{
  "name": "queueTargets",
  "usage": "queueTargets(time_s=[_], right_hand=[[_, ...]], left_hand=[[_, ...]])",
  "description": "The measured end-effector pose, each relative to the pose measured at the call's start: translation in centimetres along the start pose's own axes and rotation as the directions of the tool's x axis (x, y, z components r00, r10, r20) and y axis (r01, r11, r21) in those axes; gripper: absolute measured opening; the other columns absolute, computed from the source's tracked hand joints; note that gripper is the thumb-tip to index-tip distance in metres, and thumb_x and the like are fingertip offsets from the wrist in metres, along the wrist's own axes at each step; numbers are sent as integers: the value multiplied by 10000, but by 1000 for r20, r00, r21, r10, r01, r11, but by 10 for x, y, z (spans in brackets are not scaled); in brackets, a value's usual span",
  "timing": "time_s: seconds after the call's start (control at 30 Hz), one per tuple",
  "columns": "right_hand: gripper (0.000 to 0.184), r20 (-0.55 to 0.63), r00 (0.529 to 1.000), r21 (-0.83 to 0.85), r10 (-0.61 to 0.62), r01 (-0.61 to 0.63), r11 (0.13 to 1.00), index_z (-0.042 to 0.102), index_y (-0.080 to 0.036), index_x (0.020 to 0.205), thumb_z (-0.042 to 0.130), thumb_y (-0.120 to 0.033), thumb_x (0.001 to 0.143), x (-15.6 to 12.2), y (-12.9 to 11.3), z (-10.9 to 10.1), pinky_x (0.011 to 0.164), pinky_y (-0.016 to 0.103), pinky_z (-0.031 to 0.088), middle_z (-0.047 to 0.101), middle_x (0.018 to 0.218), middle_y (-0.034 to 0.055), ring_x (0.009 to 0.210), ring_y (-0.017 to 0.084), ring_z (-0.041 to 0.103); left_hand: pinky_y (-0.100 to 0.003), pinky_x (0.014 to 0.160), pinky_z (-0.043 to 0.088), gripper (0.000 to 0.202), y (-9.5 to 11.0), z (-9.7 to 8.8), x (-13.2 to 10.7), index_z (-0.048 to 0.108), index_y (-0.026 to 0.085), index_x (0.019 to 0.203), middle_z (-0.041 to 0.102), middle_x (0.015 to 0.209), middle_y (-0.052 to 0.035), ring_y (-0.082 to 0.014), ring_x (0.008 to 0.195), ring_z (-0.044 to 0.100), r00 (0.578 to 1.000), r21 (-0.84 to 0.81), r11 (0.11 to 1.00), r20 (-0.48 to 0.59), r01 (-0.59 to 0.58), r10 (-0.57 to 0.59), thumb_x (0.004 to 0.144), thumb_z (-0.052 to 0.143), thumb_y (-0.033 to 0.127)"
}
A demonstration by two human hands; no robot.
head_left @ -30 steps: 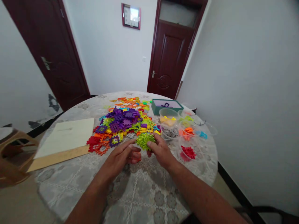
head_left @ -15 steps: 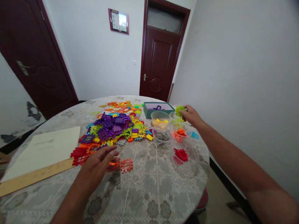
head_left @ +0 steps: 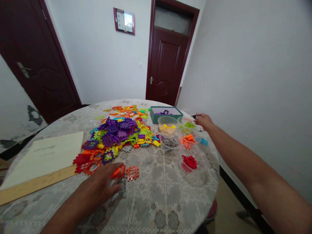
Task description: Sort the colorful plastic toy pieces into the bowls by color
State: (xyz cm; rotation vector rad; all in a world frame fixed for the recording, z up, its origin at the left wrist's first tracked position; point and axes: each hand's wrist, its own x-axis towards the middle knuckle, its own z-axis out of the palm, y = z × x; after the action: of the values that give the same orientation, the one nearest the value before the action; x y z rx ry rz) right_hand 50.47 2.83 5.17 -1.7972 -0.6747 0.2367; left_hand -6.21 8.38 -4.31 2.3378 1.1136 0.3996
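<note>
My right hand [head_left: 203,120] reaches to the far right of the round table [head_left: 156,201], just past a clear bowl with green pieces [head_left: 187,124]; its fingers are loosely spread and nothing shows in them. My left hand [head_left: 99,185] lies flat, palm down, near the table's front, fingers stretched toward an orange grid piece [head_left: 132,172] and touching a small orange piece [head_left: 115,172]. A big heap of coloured plastic interlocking pieces [head_left: 119,133] lies beyond it.
Clear bowls hold yellow [head_left: 167,127], grey [head_left: 170,141], orange [head_left: 187,138] and red [head_left: 189,161] pieces. A teal box [head_left: 165,113] stands behind them. A cream sheet on a wooden board [head_left: 41,165] lies at the left. Two dark doors and a wall clock are behind.
My right hand carried the green clump from the table's middle to the far right bowls and no longer holds it. My left hand moved down and settled flat by the orange pieces.
</note>
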Motion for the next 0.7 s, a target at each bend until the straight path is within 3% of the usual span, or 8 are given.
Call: queueTargets(time_s=[0.13, 0.23, 0.3, 0.37, 0.43, 0.47, 0.53, 0.7], right_hand=[[253, 24, 998, 44, -53, 52, 998, 675, -109, 1102, 670, -146, 852, -27, -19, 4, 679, 260, 592, 753, 960, 125, 761, 151, 709], [224, 184, 965, 78, -187, 175, 981, 704, -143, 1098, 637, -183, 887, -76, -33, 16, 712, 288, 604, 752, 1086, 126, 814, 167, 720], [231, 401, 864, 43, -304, 314, 949, 748, -175, 1099, 685, -254, 891, -122, -40, 24, 713, 324, 601, 762, 1013, 103, 791, 191, 709], [272, 647, 667, 9, -369, 477, 879, 780, -233, 1148, 741, -304, 889, -171, -41, 34, 751, 363, 594, 770, 1010, 89, 816, 218, 702], [320, 786, 461, 53, -411, 613, 788, 775, -299, 1204, 766, -303, 884, -214, -37, 48, 829, 416, 586, 757, 1188, 83, 877, 237, 706], [357, 826, 389, 64, -408, 655, 753, 760, -320, 1239, 770, -291, 883, -233, -34, 58, 870, 438, 578, 731, 1283, 82, 921, 248, 708], [409, 860, 331, 41, -387, 712, 701, 725, -324, 1297, 753, -272, 892, -260, -25, 81, 942, 464, 554, 683, 1381, 93, 1039, 279, 700], [477, 889, 305, -25, -342, 777, 629, 618, -228, 1419, 686, -324, 956, -285, -14, 138, 1025, 442, 492, 645, 1376, 155, 1218, 315, 632]], left_hand=[[-497, 1236, 375, 702, 2, -2, -5, 644, 330, 1450, 615, 1546, -82, -356, 1456, 523, 995, 70, 994, 65, -78, 73, 761, 772, 377], [-498, 1233, 366, 727, 14, -9, -11, 627, 325, 1466, 589, 1568, -91, -350, 1463, 509, 992, 122, 989, 103, -83, 71, 757, 790, 327], [-482, 1225, 371, 769, 23, -12, -14, 617, 323, 1475, 586, 1567, -94, -341, 1464, 506, 991, 160, 985, 124, -70, 50, 733, 810, 269], [-463, 1211, 382, 806, 29, -14, -16, 615, 300, 1479, 597, 1546, -109, -340, 1441, 522, 991, 194, 980, 132, -37, 11, 706, 823, 207], [-455, 1210, 378, 810, 32, -14, -17, 612, 289, 1479, 606, 1530, -115, -340, 1427, 528, 990, 225, 974, 141, -4, -29, 706, 827, 185], [-452, 1208, 378, 797, 33, -14, -17, 613, 286, 1476, 611, 1521, -116, -339, 1421, 529, 989, 235, 972, 145, 6, -41, 715, 826, 186], [-442, 1198, 385, 763, 33, -12, -18, 608, 281, 1474, 616, 1507, -118, -333, 1410, 531, 988, 245, 970, 150, 9, -47, 744, 818, 198], [-401, 1110, 455, 670, 35, -2, -14, 601, 242, 1454, 640, 1394, -144, -319, 1317, 585, 993, 294, 956, 106, 15, -48, 815, 795, 279]])
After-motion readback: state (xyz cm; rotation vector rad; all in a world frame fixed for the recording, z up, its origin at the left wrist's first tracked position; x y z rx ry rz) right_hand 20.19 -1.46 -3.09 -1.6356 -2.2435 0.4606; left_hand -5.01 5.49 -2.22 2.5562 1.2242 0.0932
